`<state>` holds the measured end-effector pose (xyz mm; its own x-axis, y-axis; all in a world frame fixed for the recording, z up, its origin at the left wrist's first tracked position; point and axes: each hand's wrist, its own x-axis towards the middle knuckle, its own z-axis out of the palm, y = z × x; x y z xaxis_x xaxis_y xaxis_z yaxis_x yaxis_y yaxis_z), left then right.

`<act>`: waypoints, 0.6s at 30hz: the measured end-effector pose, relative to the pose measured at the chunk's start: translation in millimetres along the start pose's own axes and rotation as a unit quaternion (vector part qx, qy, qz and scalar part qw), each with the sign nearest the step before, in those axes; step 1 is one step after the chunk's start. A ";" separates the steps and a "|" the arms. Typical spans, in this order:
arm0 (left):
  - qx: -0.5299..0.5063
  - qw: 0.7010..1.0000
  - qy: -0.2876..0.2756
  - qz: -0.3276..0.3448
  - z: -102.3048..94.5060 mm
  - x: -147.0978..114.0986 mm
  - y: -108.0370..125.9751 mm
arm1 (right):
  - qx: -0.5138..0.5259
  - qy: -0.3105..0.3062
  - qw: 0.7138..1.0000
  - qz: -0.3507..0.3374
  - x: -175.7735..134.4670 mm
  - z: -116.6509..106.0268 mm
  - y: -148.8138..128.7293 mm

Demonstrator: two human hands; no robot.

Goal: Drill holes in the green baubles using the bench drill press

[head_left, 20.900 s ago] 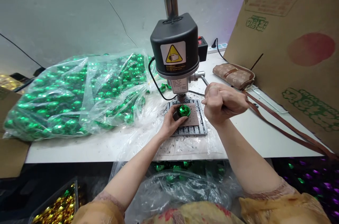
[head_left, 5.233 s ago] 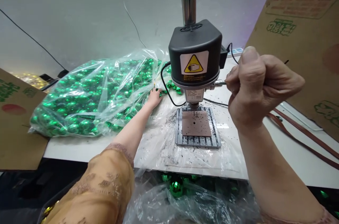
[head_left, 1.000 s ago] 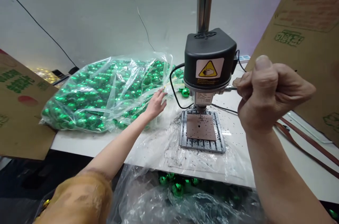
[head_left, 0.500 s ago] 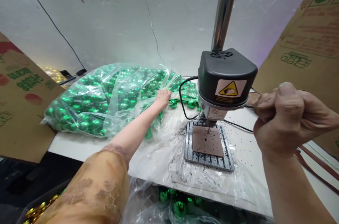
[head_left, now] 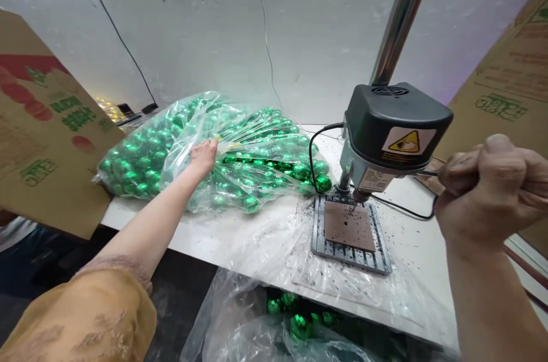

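Note:
My left hand (head_left: 204, 155) is closed on gathered film of the clear plastic bag (head_left: 141, 156), which is full of shiny green balls. Some of the balls lie under stretched film to the right of my fingers. My right hand (head_left: 483, 190) is wrapped round the handle of a small bench drill press (head_left: 398, 122), and only a short dark rod of that handle shows. Under its chuck lies a brown square board (head_left: 349, 228) with one dark hole, on a slotted metal base (head_left: 319, 230). Dark shavings are scattered over the board and base.
Cardboard boxes stand at the left (head_left: 51, 133) and right (head_left: 500, 88). A black cable (head_left: 312, 151) loops beside the drill. Loose clear film hangs over the front edge of the white table (head_left: 192, 239), with more green balls (head_left: 299, 325) below.
My left hand has pulled the gathered bag leftward, and more of the green balls on its right side now show. My right hand stays on the drill's handle. The view has shifted.

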<state>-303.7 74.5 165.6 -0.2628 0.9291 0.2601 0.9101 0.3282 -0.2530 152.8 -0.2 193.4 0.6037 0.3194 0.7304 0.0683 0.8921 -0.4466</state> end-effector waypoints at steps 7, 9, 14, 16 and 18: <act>-0.029 0.985 0.110 0.127 9.8 -18.1 30.6 | -0.005 -0.022 1.000 -0.009 0.6 -2.7 -0.3; -0.052 0.949 0.116 0.288 11.8 -24.3 50.9 | -0.005 -0.022 1.000 -0.008 0.6 -2.6 -0.7; -0.116 0.895 0.058 0.427 17.4 -34.9 115.1 | 0.004 -0.030 0.999 -0.014 0.3 -1.0 -0.9; -0.114 0.919 0.037 0.376 22.0 -33.2 135.2 | 0.006 -0.031 0.999 -0.013 0.4 -1.2 -1.2; -0.083 0.942 0.015 0.325 29.0 -27.9 145.1 | 0.002 -0.032 0.999 -0.003 0.6 -2.3 -2.3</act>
<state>-173.6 101.2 94.5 0.3742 0.9185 0.1281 0.9139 -0.3418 -0.2188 154.8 -2.8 193.7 0.5513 0.3329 0.7650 0.0684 0.8958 -0.4391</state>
